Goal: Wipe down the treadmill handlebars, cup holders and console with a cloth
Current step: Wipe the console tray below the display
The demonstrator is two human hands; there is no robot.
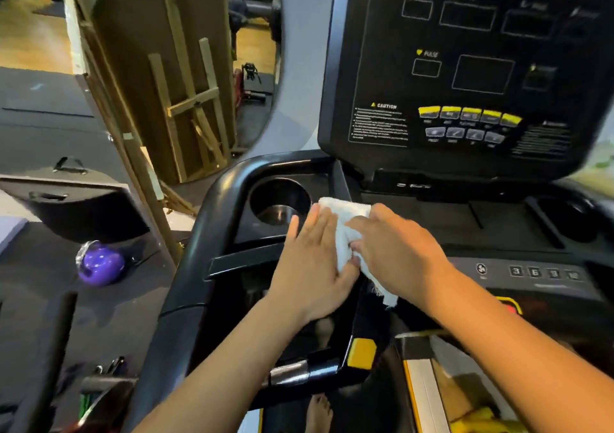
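A white cloth is bunched between both hands on the black treadmill tray, just right of the left cup holder. My left hand lies flat with its fingers against the cloth's left side. My right hand covers the cloth from the right and pinches it; a frayed end hangs below that hand. The black console with yellow buttons rises behind. The left handlebar curves around the cup holder. The right cup holder sits at the far right.
A purple kettlebell lies on the dark floor mat at left. A wooden frame leans against the wall behind it. A yellow-edged box sits low at right. A number key strip runs under my right forearm.
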